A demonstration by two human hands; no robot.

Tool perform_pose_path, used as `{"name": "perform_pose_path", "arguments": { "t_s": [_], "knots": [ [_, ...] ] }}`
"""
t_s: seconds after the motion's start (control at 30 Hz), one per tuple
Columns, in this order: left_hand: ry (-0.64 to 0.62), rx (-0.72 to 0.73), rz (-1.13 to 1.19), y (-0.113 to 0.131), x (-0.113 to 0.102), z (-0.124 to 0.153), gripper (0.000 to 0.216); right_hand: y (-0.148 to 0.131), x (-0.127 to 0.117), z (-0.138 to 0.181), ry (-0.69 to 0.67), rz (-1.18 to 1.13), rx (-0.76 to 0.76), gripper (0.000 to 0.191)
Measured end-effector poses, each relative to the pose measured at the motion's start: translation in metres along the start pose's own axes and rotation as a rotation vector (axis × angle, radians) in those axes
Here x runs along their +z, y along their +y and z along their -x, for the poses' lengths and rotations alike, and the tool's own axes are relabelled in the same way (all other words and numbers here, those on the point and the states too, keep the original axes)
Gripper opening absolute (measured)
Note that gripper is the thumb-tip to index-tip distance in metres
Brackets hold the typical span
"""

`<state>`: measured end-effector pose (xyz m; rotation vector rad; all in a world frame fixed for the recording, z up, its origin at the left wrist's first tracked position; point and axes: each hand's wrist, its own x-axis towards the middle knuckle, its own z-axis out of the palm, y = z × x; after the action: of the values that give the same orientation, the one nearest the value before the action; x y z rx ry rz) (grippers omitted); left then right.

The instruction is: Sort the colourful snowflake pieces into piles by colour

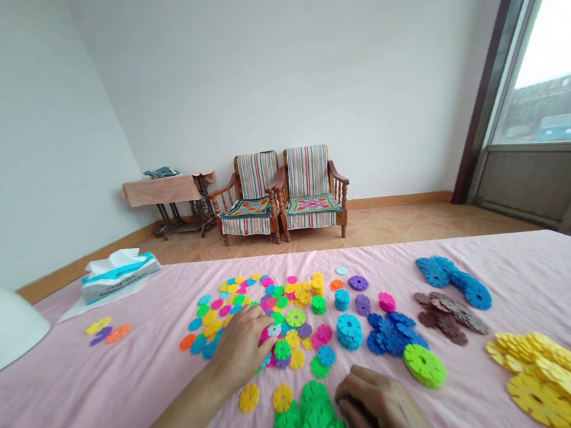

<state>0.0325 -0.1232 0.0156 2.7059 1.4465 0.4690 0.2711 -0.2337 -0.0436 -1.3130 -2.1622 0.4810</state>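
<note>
My left hand reaches into a scatter of small coloured snowflake discs on the pink table cloth; its fingers curl over a pink disc, and what they grip is hidden. My right hand lies near the front edge, fingers curled against a joined green disc piece. Whether it grips that piece does not show.
Sorted piles lie to the right: teal stack, blue discs, a large lime disc, brown discs, blue chain, yellow pile. A tissue pack and three discs sit left. Two armchairs stand by the wall.
</note>
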Motion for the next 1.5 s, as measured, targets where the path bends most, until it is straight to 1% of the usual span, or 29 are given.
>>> {"name": "perform_pose_path", "arguments": {
  "t_s": [0.13, 0.3, 0.5, 0.67, 0.83, 1.0, 1.13, 1.23, 1.37, 1.5],
  "knots": [
    [-0.017, -0.006, -0.011, 0.001, 0.005, -0.005, 0.013, 0.0, 0.001, 0.0, 0.001, 0.0, 0.002, 0.017],
    [-0.032, -0.002, 0.002, 0.001, 0.006, -0.005, 0.012, -0.001, 0.0, 0.0, 0.004, 0.001, -0.002, 0.02],
    [0.03, -0.053, 0.049, -0.001, 0.01, -0.004, 0.015, 0.001, 0.0, -0.001, -0.011, -0.009, 0.004, 0.018],
    [0.053, -0.05, 0.064, -0.003, 0.016, -0.005, 0.004, 0.002, 0.001, -0.001, 0.0, 0.004, 0.003, 0.017],
    [0.064, -0.003, 0.04, -0.001, 0.017, -0.005, 0.01, 0.0, 0.001, 0.0, 0.006, 0.013, 0.003, 0.017],
    [0.075, 0.032, -0.019, 0.004, 0.016, -0.003, 0.022, 0.0, 0.001, 0.0, 0.008, 0.011, -0.002, 0.019],
    [0.11, 0.02, -0.033, 0.006, 0.02, -0.002, 0.022, 0.001, 0.002, -0.001, 0.017, 0.014, -0.009, 0.018],
    [0.154, -0.025, -0.019, 0.001, 0.017, -0.005, 0.021, 0.001, 0.002, -0.001, 0.015, 0.006, -0.006, 0.019],
    [0.225, -0.173, -0.018, -0.021, 0.006, -0.011, 0.021, 0.0, 0.0, -0.001, 0.003, 0.002, 0.002, 0.019],
    [0.205, -0.296, -0.019, -0.044, 0.006, -0.009, 0.016, 0.0, 0.0, 0.0, 0.004, 0.0, -0.002, 0.019]
  ]
}}
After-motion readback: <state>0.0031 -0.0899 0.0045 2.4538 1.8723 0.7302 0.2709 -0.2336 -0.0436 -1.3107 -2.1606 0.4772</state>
